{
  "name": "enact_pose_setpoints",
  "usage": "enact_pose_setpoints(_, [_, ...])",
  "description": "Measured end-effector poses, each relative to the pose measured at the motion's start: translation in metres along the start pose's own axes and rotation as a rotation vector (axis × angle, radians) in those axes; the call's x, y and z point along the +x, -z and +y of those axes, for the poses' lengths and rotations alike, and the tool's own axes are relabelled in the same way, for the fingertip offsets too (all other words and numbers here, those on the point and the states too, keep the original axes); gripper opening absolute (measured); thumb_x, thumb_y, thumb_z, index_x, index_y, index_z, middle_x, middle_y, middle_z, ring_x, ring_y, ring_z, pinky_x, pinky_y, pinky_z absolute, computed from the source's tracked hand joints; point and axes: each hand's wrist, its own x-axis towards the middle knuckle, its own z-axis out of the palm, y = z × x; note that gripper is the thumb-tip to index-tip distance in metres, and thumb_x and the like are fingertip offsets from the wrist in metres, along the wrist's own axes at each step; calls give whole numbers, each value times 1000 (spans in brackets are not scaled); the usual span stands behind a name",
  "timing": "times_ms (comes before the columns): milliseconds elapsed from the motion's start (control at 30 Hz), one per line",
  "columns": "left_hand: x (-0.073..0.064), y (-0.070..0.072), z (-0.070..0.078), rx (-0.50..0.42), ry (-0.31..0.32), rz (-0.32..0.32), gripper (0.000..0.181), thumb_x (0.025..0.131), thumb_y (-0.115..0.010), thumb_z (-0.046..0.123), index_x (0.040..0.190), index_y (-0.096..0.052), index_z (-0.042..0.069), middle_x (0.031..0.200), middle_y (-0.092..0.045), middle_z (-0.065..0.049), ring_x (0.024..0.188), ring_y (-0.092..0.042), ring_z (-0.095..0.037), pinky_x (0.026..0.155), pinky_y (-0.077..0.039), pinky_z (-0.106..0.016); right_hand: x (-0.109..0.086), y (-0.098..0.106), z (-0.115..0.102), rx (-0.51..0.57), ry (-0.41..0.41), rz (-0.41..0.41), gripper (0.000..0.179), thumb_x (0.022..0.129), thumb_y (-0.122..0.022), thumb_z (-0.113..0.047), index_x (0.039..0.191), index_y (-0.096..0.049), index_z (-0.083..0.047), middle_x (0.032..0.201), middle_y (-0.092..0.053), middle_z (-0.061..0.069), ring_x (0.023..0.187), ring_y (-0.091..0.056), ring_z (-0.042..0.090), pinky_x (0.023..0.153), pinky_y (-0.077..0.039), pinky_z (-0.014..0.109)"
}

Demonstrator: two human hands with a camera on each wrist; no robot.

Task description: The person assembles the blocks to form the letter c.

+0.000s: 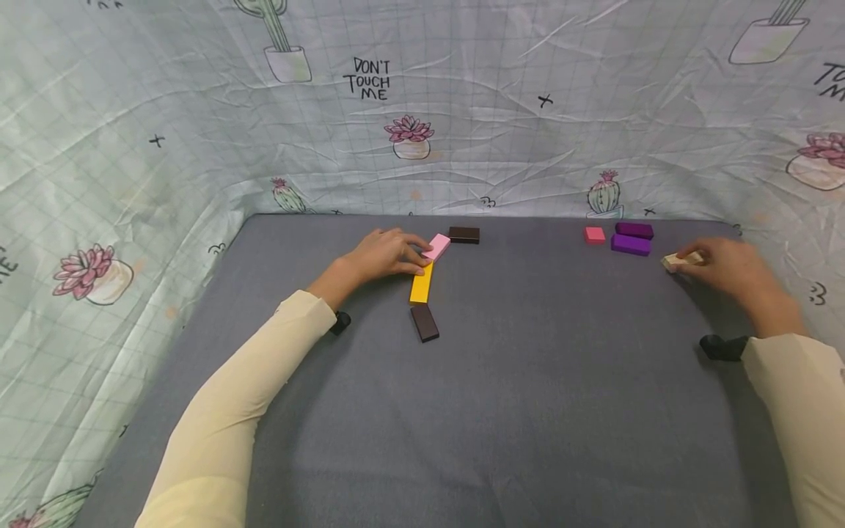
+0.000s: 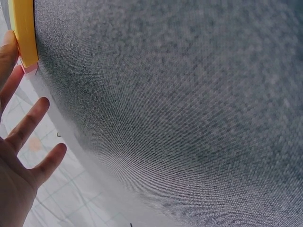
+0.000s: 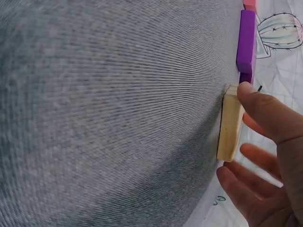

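In the head view my left hand reaches over the left group of blocks. Its fingertips touch the left side of a pink block and the far end of a yellow block. The pink and yellow blocks meet end to end at an angle. In the left wrist view the thumb lies against the yellow block, and the other fingers spread out fairly straight. Far right, my right hand pinches a pale wooden block between thumb and fingers, low over the cloth; the right wrist view shows this wooden block lengthwise.
One dark brown block lies just below the yellow one, another dark brown block right of the pink one. A red-pink block, a violet block and a dark purple block sit near the back edge. Printed fabric walls enclose the grey cloth.
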Motion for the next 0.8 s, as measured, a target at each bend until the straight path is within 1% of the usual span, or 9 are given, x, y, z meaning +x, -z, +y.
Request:
enact_pose_setpoints(133, [0, -1, 0, -5, -5, -3, 33, 96, -68, 42, 125, -75, 28, 146, -56, 10, 123, -53, -22, 90, -41, -49, -1, -1, 2, 4, -9, -14, 43, 94, -72, -30, 113, -66, 8, 114, -60, 40, 95, -60, 52, 79, -44, 65])
enact_pose_setpoints(233, [-1, -1, 0, -4, -2, 2, 33, 96, -68, 42, 125, -75, 28, 146, -57, 10, 122, -53, -22, 89, -41, -47, -2, -1, 0, 8, -19, -19, 43, 94, -72, -29, 114, -65, 8, 114, -60, 40, 94, -59, 52, 77, -44, 64])
enact_pose_setpoints(367, [-1, -1, 0, 1, -1, 10, 32, 96, -69, 42, 124, -75, 28, 146, -57, 11, 120, -54, -21, 85, -41, -44, -3, 0, -4, -6, 13, 21, 37, 90, -76, -24, 109, -68, 6, 105, -65, 36, 84, -61, 45, 69, -45, 55])
enact_pose_setpoints(467, [-1, 0, -1, -1, -4, 13, 32, 96, -69, 42, 123, -76, 28, 145, -57, 11, 120, -54, -21, 84, -40, -44, -5, -1, -8, -15, 40, 55, 36, 87, -79, -25, 106, -70, 5, 98, -68, 33, 79, -61, 41, 66, -44, 53])
enact_pose_setpoints(633, [1, -1, -1, -8, -5, 17, 32, 96, -68, 42, 123, -75, 29, 145, -57, 11, 120, -53, -21, 87, -40, -46, -14, -3, -21, -13, 62, 86, 38, 87, -79, -28, 108, -71, 3, 102, -67, 34, 85, -62, 46, 71, -44, 62])
enact_pose_setpoints(800, [0, -1, -1, -17, 4, 8, 32, 96, -69, 42, 124, -75, 28, 146, -57, 10, 122, -52, -22, 92, -40, -50, -24, -3, -37, 2, 60, 85, 42, 90, -77, -30, 115, -69, 3, 111, -63, 37, 102, -57, 54, 81, -41, 69])
